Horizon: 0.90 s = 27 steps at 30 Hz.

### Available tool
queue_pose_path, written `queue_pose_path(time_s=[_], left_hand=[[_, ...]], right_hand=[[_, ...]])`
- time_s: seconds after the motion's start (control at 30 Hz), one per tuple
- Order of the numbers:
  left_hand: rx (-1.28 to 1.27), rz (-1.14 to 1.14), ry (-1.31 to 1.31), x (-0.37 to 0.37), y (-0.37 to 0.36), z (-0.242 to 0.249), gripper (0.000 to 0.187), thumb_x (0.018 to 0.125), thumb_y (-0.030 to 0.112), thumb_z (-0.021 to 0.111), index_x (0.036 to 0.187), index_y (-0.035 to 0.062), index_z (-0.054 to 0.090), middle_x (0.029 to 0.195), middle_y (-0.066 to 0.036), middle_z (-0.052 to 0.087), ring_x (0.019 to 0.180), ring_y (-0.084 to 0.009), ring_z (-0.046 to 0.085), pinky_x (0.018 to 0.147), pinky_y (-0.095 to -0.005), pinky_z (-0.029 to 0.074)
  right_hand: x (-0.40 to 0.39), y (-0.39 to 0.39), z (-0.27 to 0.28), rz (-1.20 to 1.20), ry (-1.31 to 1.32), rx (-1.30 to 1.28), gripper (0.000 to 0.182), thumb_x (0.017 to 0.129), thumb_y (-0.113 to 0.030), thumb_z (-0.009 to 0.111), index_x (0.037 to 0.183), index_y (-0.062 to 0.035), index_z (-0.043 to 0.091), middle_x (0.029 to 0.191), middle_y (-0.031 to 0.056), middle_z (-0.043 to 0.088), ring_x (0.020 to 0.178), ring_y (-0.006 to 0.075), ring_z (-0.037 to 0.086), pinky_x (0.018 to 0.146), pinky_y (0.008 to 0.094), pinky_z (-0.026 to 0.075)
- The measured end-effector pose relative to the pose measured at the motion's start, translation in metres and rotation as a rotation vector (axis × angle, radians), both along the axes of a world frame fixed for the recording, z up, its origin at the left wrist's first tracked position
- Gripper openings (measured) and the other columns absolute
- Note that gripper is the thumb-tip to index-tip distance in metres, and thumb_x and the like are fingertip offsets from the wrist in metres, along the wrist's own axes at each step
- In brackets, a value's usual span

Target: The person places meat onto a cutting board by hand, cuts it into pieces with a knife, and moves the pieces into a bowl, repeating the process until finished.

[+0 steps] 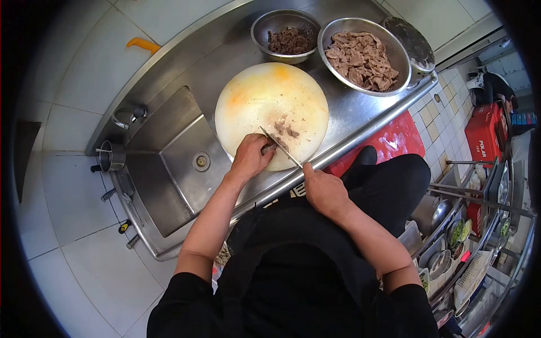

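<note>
A round pale cutting board (248,93) lies on the steel counter beside the sink. My right hand (324,188) is closed round the handle of a knife (282,147), whose blade points up and left across the board's near part. Bent fingers of my left hand (251,156) hold a piece of brown meat (269,149) against the board, just left of the blade. Small cut bits of meat (286,129) lie beyond the blade. Behind the board are a smaller steel bowl (260,35) with dark chopped meat and a larger bowl (403,59) heaped with sliced meat.
The steel sink (163,197) with a faucet (128,116) is at left. An orange-handled tool (143,44) lies beyond the counter. A red surface (394,138) is beside my leg. At right are shelves (479,200) and a person in dark clothes (499,87).
</note>
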<state>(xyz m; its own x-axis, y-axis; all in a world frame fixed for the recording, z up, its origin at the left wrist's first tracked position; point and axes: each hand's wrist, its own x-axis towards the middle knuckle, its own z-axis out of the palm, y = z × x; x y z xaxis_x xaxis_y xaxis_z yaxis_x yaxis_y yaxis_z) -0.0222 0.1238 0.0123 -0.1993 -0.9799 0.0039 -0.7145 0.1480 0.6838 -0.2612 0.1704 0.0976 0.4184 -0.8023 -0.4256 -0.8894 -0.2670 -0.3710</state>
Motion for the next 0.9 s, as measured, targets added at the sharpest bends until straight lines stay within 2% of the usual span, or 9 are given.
queue_pose_path(time_s=[0.17,0.27,0.43,0.5,0.57,0.63,0.7,0.9], left_hand=[[0.033,-0.009,0.009,-0.001,-0.001,-0.001,0.024,0.085,0.015,0.077,0.105,0.0013,0.077,0.113,-0.017,0.073,0.114,-0.0378,0.063,0.102,-0.0448,0.05],[0.023,-0.013,0.0,-0.005,0.002,-0.005,0.024,0.086,0.016,0.076,0.106,0.0018,0.078,0.114,-0.016,0.073,0.115,-0.0367,0.062,0.103,-0.044,0.05],[0.005,0.055,0.049,0.0,0.016,-0.002,0.026,0.088,0.017,0.076,0.11,0.0025,0.078,0.118,-0.016,0.07,0.117,-0.0358,0.062,0.104,-0.0422,0.049],[-0.111,0.102,0.028,0.012,0.022,-0.009,0.027,0.09,0.018,0.076,0.112,0.0024,0.077,0.12,-0.016,0.069,0.116,-0.0361,0.064,0.103,-0.0415,0.05],[-0.051,0.131,0.048,0.019,0.028,-0.009,0.026,0.091,0.016,0.076,0.113,0.0025,0.077,0.121,-0.016,0.068,0.114,-0.0349,0.066,0.101,-0.0405,0.052],[0.013,0.149,0.072,0.018,0.03,-0.005,0.025,0.091,0.015,0.077,0.113,0.0026,0.076,0.123,-0.016,0.068,0.113,-0.0336,0.067,0.099,-0.0395,0.053],[0.004,0.112,0.037,0.016,0.029,-0.003,0.026,0.091,0.014,0.078,0.114,0.0027,0.075,0.124,-0.015,0.067,0.107,-0.0341,0.069,0.095,-0.039,0.055],[0.035,0.144,0.0,0.007,0.024,0.009,0.027,0.09,0.016,0.08,0.111,0.0013,0.075,0.118,-0.015,0.066,0.105,-0.0351,0.068,0.092,-0.0409,0.056]], right_hand=[[0.003,-0.007,-0.007,0.032,0.032,-0.018,0.016,0.098,-0.007,0.046,0.112,-0.0016,0.05,0.088,0.0217,0.074,0.086,0.0405,0.075,0.076,0.0514,0.06],[0.015,-0.022,-0.024,0.013,-0.038,-0.051,0.014,0.098,-0.007,0.047,0.111,-0.0023,0.05,0.085,0.0211,0.074,0.085,0.0412,0.075,0.076,0.0512,0.06],[0.016,-0.032,-0.025,0.015,-0.055,-0.04,0.015,0.098,-0.007,0.048,0.112,-0.0008,0.049,0.089,0.0261,0.073,0.086,0.0433,0.074,0.078,0.0534,0.059],[0.004,-0.026,-0.022,-0.003,-0.055,-0.024,0.016,0.098,-0.007,0.049,0.112,-0.0003,0.05,0.089,0.0267,0.073,0.086,0.0437,0.074,0.078,0.0543,0.058],[-0.002,-0.02,-0.02,-0.011,-0.052,-0.004,0.016,0.097,-0.008,0.05,0.111,0.0002,0.05,0.089,0.0274,0.073,0.086,0.044,0.074,0.078,0.0551,0.058],[-0.005,-0.015,-0.019,-0.102,-0.027,0.0,0.019,0.105,-0.017,0.046,0.112,0.0006,0.05,0.086,0.0261,0.071,0.085,0.0457,0.072,0.076,0.0589,0.055],[-0.007,-0.014,-0.018,-0.111,-0.046,-0.031,0.018,0.105,-0.016,0.046,0.112,0.0006,0.05,0.085,0.0259,0.071,0.084,0.0459,0.071,0.075,0.059,0.055],[-0.005,0.001,0.013,-0.013,-0.097,-0.053,0.016,0.101,-0.012,0.048,0.111,0.0003,0.05,0.083,0.0252,0.072,0.081,0.0426,0.074,0.072,0.055,0.058]])
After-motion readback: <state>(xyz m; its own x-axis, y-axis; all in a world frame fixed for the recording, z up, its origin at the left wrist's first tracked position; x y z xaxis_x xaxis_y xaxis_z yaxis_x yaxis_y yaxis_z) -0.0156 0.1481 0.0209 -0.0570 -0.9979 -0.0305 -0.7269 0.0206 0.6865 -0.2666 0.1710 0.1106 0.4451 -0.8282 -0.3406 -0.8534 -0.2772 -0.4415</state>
